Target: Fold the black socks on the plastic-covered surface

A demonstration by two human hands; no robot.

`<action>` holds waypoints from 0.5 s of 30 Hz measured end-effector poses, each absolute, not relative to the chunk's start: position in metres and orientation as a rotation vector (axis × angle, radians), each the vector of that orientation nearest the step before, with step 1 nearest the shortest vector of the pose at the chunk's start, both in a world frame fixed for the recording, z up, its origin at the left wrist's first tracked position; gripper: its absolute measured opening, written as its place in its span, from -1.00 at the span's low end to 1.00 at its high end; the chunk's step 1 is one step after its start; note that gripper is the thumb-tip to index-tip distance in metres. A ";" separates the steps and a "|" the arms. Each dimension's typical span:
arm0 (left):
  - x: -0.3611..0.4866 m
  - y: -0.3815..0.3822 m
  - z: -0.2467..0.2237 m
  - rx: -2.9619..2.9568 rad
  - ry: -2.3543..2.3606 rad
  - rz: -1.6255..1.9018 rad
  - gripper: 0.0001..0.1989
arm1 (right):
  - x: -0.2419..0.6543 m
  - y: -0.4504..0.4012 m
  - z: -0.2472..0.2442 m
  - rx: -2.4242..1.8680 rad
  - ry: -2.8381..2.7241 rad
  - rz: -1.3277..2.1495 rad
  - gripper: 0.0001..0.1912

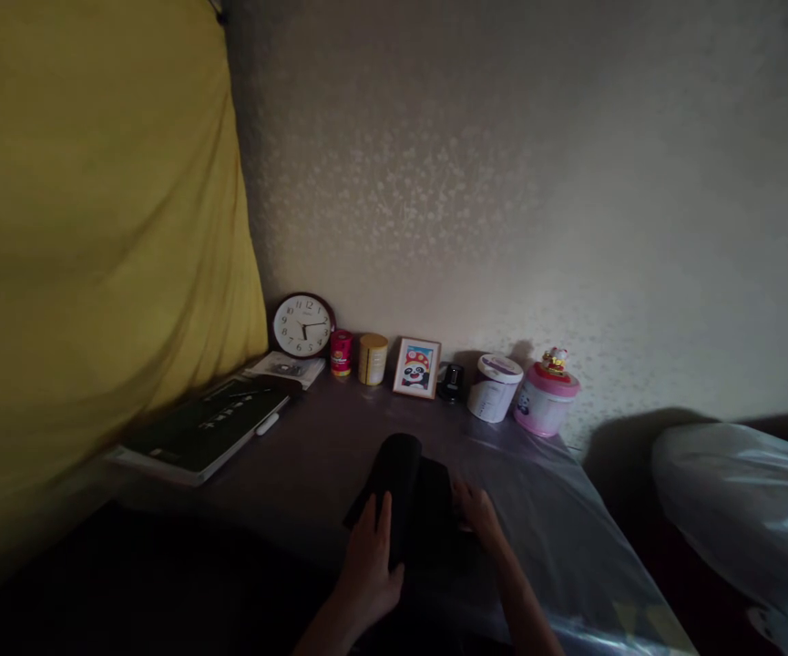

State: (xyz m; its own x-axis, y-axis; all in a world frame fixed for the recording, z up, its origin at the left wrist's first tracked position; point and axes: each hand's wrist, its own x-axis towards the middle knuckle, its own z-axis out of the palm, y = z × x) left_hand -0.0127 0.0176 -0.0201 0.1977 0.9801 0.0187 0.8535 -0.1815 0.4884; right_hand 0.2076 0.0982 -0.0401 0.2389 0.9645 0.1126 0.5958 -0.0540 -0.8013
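A partly rolled black sheet [397, 474], perhaps a mat, lies on the near part of the table, its kind hard to make out in the dim light. My left hand [370, 556] rests against the left side of the roll, fingers stretched out and apart, thumb toward the near end. On the other side, my right hand [474, 510] is closed on the sheet's right edge. Dark shadow hides the sheet's near end.
Along the wall stand a clock [303, 325], a red can [341, 353], a yellow canister [373, 360], a framed panda picture [416, 368], a white tub [495, 389] and a pink-lidded tub [545, 401]. A dark green book [209, 424] lies left. A plastic-covered bundle [741, 510] is right of the table.
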 end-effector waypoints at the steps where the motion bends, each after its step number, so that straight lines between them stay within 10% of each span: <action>1: -0.014 0.017 -0.019 2.111 1.711 0.459 -0.08 | 0.205 0.097 -0.040 -1.760 -1.432 0.648 -0.58; 15: -0.012 0.016 -0.027 2.096 1.728 0.510 -0.09 | 0.203 0.106 -0.032 -1.953 -1.599 0.339 -0.64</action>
State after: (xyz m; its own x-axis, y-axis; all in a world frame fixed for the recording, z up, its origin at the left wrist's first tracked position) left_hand -0.0125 0.0157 -0.0268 0.1802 0.9828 0.0393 0.8466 -0.1753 0.5025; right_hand 0.2025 0.1060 -0.0324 0.2469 0.9549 0.1650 0.8055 -0.1075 -0.5828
